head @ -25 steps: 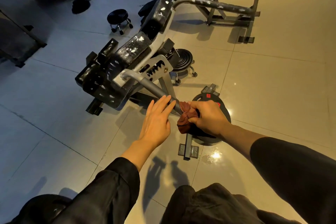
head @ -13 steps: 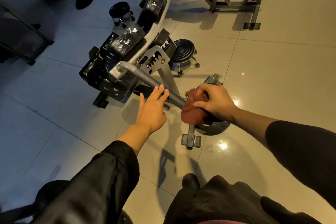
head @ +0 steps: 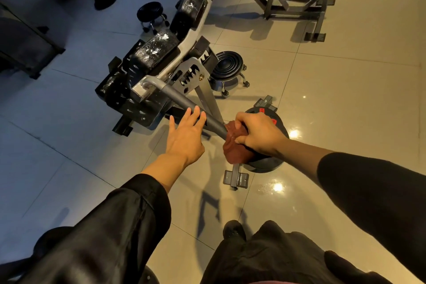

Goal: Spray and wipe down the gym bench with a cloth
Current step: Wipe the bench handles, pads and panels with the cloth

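The gym bench (head: pixel 156 53) has black pads flecked with white foam and a grey metal frame. A grey bar (head: pixel 175 97) slants from the frame toward me. My right hand (head: pixel 258 134) grips a reddish-brown cloth (head: pixel 235 147) wrapped round the lower end of that bar. My left hand (head: pixel 186 136) is held flat with its fingers straight, its fingertips at the bar just left of the cloth. Whether they touch the bar I cannot tell. No spray bottle is in view.
A black weight plate (head: pixel 274 163) lies on the floor under my right hand. Two small wheeled stools (head: pixel 227 67) (head: pixel 151 11) stand by the bench. A metal rack (head: pixel 299 7) stands behind, dark equipment (head: pixel 23 48) at the left. Glossy tiled floor (head: pixel 345 99) spreads all around.
My right hand has shifted along the bar with the cloth, which now hangs fuller below my fist. My left hand stayed beside the bar with straight fingers. The view moved closer.
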Demonstrator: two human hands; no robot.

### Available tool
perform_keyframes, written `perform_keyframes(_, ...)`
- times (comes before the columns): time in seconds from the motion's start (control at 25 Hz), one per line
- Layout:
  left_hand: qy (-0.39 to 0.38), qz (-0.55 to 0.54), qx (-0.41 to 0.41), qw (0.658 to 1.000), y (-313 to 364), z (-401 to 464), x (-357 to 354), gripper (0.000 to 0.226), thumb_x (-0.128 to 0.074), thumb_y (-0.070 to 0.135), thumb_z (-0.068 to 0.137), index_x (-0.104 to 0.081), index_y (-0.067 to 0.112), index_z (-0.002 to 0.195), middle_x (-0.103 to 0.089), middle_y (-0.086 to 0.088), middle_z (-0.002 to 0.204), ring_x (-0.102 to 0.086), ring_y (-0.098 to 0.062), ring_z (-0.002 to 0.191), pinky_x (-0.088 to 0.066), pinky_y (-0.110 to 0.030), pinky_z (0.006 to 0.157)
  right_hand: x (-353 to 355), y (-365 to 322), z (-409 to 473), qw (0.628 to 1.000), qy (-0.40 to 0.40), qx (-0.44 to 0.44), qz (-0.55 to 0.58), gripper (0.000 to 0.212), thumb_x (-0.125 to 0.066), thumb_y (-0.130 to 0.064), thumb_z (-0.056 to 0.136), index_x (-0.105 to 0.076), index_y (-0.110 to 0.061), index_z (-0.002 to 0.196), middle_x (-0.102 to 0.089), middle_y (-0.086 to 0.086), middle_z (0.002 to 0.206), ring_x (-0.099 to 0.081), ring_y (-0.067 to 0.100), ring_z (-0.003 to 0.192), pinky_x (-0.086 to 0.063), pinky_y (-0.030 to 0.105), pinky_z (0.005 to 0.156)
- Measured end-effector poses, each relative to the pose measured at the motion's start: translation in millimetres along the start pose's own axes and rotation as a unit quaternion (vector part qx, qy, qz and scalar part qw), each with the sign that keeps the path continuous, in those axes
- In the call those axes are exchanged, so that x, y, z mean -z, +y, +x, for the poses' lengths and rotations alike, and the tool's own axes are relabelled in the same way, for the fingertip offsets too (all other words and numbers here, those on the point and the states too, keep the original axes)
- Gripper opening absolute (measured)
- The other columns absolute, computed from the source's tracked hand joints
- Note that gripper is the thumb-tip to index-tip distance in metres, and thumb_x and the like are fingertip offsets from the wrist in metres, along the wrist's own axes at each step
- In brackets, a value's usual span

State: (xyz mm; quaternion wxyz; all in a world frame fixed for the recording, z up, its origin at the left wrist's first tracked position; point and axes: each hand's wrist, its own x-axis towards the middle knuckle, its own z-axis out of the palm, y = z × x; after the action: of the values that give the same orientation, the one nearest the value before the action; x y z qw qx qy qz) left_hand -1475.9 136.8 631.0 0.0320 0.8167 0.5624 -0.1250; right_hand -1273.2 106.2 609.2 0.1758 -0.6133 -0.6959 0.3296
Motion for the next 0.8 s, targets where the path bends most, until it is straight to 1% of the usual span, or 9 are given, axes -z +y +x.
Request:
perform_keyframes(0.12, -0.004, 0.004, 0.003, 1.0, 0.9, -1.3, -0.2, 0.083, -0.054, 0.009, 0.089, -0.005, 0.02, 0.155, 0.004, -0.001, 0.162, 0.007, -0.022, 0.149, 0.006, -0.053, 0.116, -17.7, -6.3, 0.4, 1.0, -0.01, 0.023, -0.011, 0.032, -0.072, -0.02, 0.082, -0.042, -0.02, 0.088, -0.054, 0.0, 0.086, -0.054, 0.024, 0.082, -0.036, 0.03, 0.068)
perform_keyframes(0.28, 0.002, 0.001, 0.003, 1.0, 1.1, -2.4, -1.1, 0.084, -0.055, 0.008, 0.089, -0.005, 0.021, 0.155, 0.004, -0.001, 0.162, 0.007, -0.022, 0.149, 0.006, -0.053, 0.116, 1.4, 6.0, -6.3, 0.996, -0.07, -0.011, -0.046, 0.034, -0.073, -0.015, 0.076, -0.041, -0.025, 0.073, -0.053, -0.006, 0.077, -0.053, 0.021, 0.078, -0.041, 0.031, 0.063)
perform_keyframes(0.32, 0.004, 0.0, 0.003, 1.0, 1.4, -2.0, -1.5, 0.084, -0.055, 0.008, 0.089, -0.005, 0.021, 0.155, 0.004, -0.001, 0.162, 0.007, -0.022, 0.149, 0.006, -0.053, 0.116, 8.9, 5.5, -3.0, 0.996, -0.069, -0.014, -0.046, 0.033, -0.074, -0.013, 0.074, -0.043, -0.024, 0.072, -0.053, -0.006, 0.076, -0.053, 0.02, 0.078, -0.041, 0.031, 0.061)
perform_keyframes(0.4, 0.008, -0.005, 0.006, 1.0, 2.1, -2.0, -3.5, 0.083, -0.054, 0.008, 0.089, -0.005, 0.02, 0.155, 0.004, -0.001, 0.162, 0.006, -0.021, 0.149, 0.005, -0.053, 0.116, 13.7, -3.3, 4.7, 0.999, -0.019, 0.001, -0.032, 0.032, -0.074, -0.015, 0.076, -0.043, -0.023, 0.075, -0.052, -0.006, 0.076, -0.052, 0.021, 0.079, -0.038, 0.032, 0.062)
perform_keyframes(0.48, 0.011, -0.007, 0.004, 1.0, 1.7, -2.5, -3.9, 0.083, -0.054, 0.009, 0.089, -0.004, 0.021, 0.155, 0.005, 0.0, 0.162, 0.007, -0.021, 0.149, 0.004, -0.053, 0.116, 4.0, -16.2, 10.0, 1.0, 0.017, 0.022, 0.01, 0.031, -0.074, -0.022, 0.081, -0.043, -0.022, 0.085, -0.054, -0.003, 0.085, -0.051, 0.021, 0.082, -0.037, 0.032, 0.068)
perform_keyframes(0.52, 0.012, -0.007, 0.002, 1.0, 1.2, -2.5, -3.6, 0.084, -0.054, 0.009, 0.089, -0.004, 0.021, 0.155, 0.005, 0.0, 0.162, 0.007, -0.021, 0.149, 0.005, -0.053, 0.116, -4.6, -19.9, 10.9, 0.999, 0.006, 0.029, 0.022, 0.032, -0.073, -0.023, 0.082, -0.042, -0.022, 0.089, -0.054, -0.001, 0.091, -0.052, 0.022, 0.085, -0.037, 0.032, 0.071)
perform_keyframes(0.6, 0.01, -0.008, 0.0, 1.0, 0.5, -3.1, -2.6, 0.084, -0.055, 0.009, 0.089, -0.004, 0.021, 0.155, 0.005, -0.001, 0.162, 0.008, -0.021, 0.149, 0.006, -0.052, 0.116, -17.1, -18.2, 6.8, 0.999, -0.03, 0.04, -0.009, 0.031, -0.07, -0.022, 0.083, -0.041, -0.02, 0.093, -0.053, 0.0, 0.097, -0.052, 0.024, 0.089, -0.036, 0.031, 0.073)
perform_keyframes(0.72, 0.015, -0.012, -0.004, 1.0, -0.9, -2.8, -2.2, 0.085, -0.055, 0.007, 0.088, -0.003, 0.021, 0.155, 0.005, -0.001, 0.162, 0.008, -0.022, 0.149, 0.005, -0.053, 0.116, -3.9, -2.5, -2.1, 0.996, -0.064, 0.003, -0.055, 0.025, -0.069, -0.018, 0.079, -0.045, -0.021, 0.084, -0.057, -0.001, 0.088, -0.054, 0.023, 0.085, -0.044, 0.036, 0.069)
perform_keyframes(0.8, 0.02, -0.016, -0.009, 1.0, -0.8, -3.4, -4.4, 0.085, -0.055, 0.007, 0.088, -0.004, 0.021, 0.155, 0.004, -0.001, 0.162, 0.008, -0.022, 0.149, 0.006, -0.052, 0.116, 7.1, 0.5, -3.9, 0.997, -0.062, -0.031, -0.031, 0.028, -0.071, -0.014, 0.074, -0.044, -0.022, 0.074, -0.056, -0.002, 0.079, -0.054, 0.022, 0.08, -0.045, 0.037, 0.068)
